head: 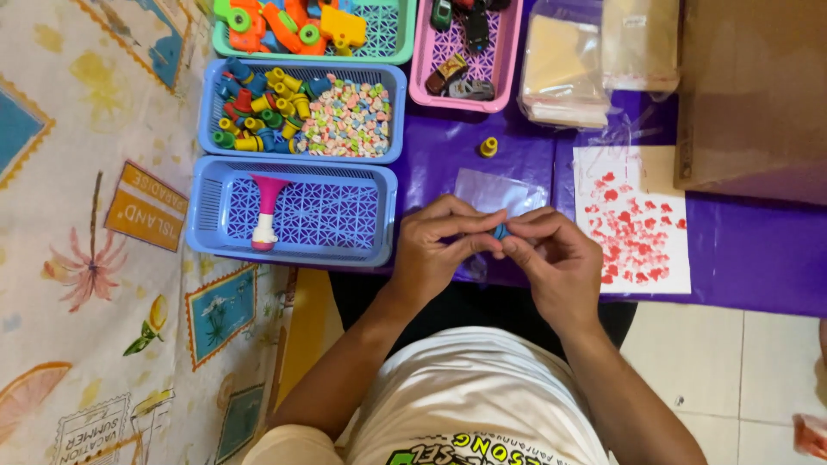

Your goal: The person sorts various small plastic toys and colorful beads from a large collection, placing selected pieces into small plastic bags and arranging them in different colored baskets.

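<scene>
We see small blue piece point(500, 231) pinched between fingertips of left hand point(439, 250) and right hand point(556, 258), both closed on it, mostly hidden

Piece sits at meeting point of both hands, above clear plastic bag point(495, 191) on purple surface point(758, 258)

Risk, as we judge: piece tiny, grip only by fingertips, could slip and fall to lap or tiled floor point(715, 362)

Yellow piece point(488, 147) lies loose, well apart; elbow near blue basket point(379, 215) could push it
</scene>
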